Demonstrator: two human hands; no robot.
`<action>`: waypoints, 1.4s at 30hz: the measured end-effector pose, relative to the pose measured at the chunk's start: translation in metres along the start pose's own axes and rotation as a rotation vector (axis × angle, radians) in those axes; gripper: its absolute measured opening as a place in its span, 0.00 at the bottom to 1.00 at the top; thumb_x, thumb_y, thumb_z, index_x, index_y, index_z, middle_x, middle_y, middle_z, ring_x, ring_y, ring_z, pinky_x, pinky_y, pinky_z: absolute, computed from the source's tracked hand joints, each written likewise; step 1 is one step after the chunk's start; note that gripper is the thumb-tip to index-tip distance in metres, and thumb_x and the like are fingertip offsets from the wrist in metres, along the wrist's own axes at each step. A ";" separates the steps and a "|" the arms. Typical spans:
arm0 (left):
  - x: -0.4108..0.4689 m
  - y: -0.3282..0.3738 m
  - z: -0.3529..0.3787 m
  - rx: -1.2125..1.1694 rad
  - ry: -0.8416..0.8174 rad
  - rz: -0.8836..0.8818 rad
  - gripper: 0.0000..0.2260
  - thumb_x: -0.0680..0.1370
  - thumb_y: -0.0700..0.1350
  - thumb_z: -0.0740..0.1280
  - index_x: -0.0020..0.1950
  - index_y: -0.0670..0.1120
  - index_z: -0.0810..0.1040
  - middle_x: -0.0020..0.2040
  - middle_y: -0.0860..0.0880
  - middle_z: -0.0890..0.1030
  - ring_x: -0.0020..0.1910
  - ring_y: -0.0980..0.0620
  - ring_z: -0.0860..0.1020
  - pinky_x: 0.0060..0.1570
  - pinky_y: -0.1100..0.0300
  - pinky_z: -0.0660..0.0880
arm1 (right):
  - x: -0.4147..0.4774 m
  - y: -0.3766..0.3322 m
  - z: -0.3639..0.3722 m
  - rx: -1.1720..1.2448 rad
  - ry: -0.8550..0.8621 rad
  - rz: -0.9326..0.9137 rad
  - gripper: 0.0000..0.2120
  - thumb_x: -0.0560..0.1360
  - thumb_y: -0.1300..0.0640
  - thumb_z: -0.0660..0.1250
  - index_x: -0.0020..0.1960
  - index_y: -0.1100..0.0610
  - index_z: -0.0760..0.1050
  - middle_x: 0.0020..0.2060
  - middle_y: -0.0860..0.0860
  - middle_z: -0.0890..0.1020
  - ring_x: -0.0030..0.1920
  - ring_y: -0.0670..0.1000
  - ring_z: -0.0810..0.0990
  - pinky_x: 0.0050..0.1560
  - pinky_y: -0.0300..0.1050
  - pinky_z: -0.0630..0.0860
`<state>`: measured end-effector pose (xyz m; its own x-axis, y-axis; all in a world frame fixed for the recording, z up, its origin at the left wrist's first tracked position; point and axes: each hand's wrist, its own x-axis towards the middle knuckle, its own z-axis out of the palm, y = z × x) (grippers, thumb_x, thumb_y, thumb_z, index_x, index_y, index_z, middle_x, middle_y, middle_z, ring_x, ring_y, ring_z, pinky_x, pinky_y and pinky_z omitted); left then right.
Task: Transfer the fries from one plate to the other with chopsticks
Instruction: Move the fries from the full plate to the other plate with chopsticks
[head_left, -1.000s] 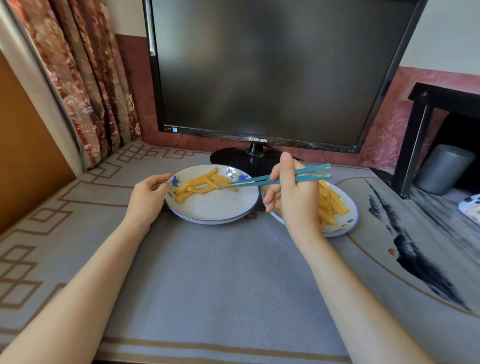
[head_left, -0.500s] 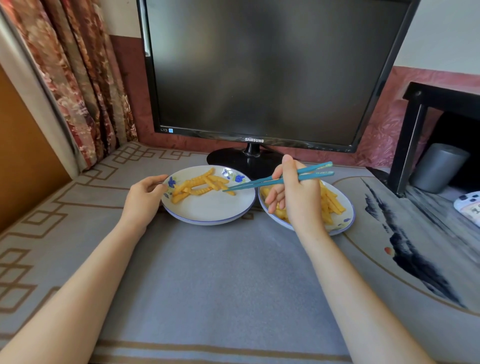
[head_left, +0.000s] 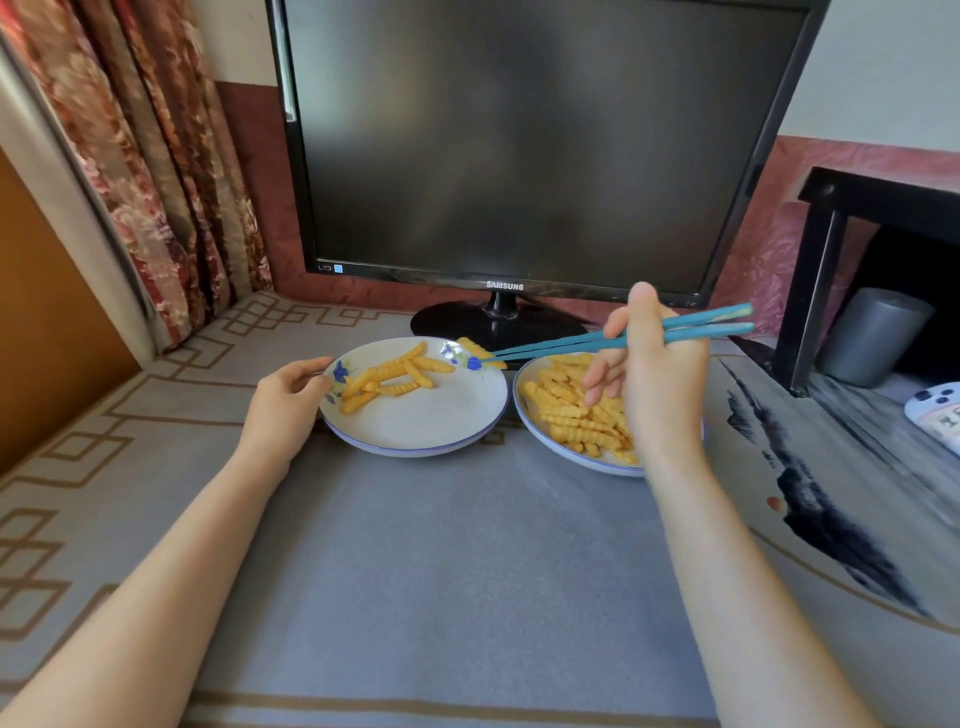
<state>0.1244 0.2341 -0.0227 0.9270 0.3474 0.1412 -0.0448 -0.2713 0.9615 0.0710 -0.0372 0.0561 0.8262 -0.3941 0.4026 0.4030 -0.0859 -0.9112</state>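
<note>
Over the far right edge of the left plate (head_left: 415, 451), one crinkle-cut fry (head_left: 467, 346), pinched between the tips of the teal chopsticks (head_left: 623, 338) and tilted down toward the right. Seems lifted clear of the plate, though hard to be sure from this angle. Looks light and short, fairly stiff, yet likely to snap or crush under a hard squeeze; probably a little greasy, so apt to slip or swivel. Offers ridges along the sides for the tips to sit in. Best taken across the middle, not by an end, with only gentle pressure. Below and to the left, a small loose heap of fries (head_left: 395, 376) on the far half of the same plate; just beside it on the right, nearly touching, the right plate (head_left: 566, 460) with a much fuller pile (head_left: 566, 410). Cannot tell the direction of travel from this alone. Above the right plate, the right hand (head_left: 660, 384), thumb and forefinger closed round the chopsticks, lower fingers hanging loose. At the left rim of the left plate, the left hand (head_left: 285, 400), fingers curled on the edge, steadying it. Farther out: a grey patterned cloth (head_left: 415, 571) under everything, a dark monitor (head_left: 519, 145) behind the plates, a flowered curtain (head_left: 156, 156) to the left, a grey canister (head_left: 872, 338) under a black stand (head_left: 821, 270) to the right
</note>
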 end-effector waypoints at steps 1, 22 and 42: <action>0.000 0.000 0.000 0.000 0.001 -0.003 0.12 0.80 0.40 0.61 0.62 0.44 0.77 0.53 0.47 0.80 0.52 0.50 0.78 0.53 0.57 0.73 | 0.003 -0.003 -0.006 -0.005 0.024 -0.012 0.20 0.82 0.50 0.55 0.35 0.57 0.70 0.17 0.55 0.73 0.16 0.53 0.70 0.19 0.37 0.61; -0.003 0.005 0.001 0.057 0.024 -0.002 0.13 0.80 0.40 0.61 0.63 0.44 0.77 0.53 0.50 0.79 0.51 0.54 0.76 0.41 0.70 0.69 | 0.020 -0.020 -0.044 -0.118 0.082 -0.031 0.18 0.80 0.53 0.55 0.34 0.57 0.70 0.17 0.55 0.73 0.15 0.52 0.70 0.19 0.35 0.62; -0.002 0.004 0.001 0.060 0.025 -0.005 0.13 0.80 0.41 0.61 0.63 0.44 0.77 0.53 0.50 0.79 0.52 0.53 0.76 0.50 0.61 0.69 | 0.021 -0.021 -0.049 -0.158 0.035 -0.044 0.18 0.80 0.54 0.55 0.35 0.59 0.70 0.16 0.55 0.73 0.15 0.52 0.71 0.18 0.33 0.62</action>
<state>0.1228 0.2317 -0.0190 0.9175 0.3709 0.1433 -0.0174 -0.3227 0.9463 0.0609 -0.0882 0.0798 0.7941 -0.4179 0.4413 0.3691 -0.2452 -0.8965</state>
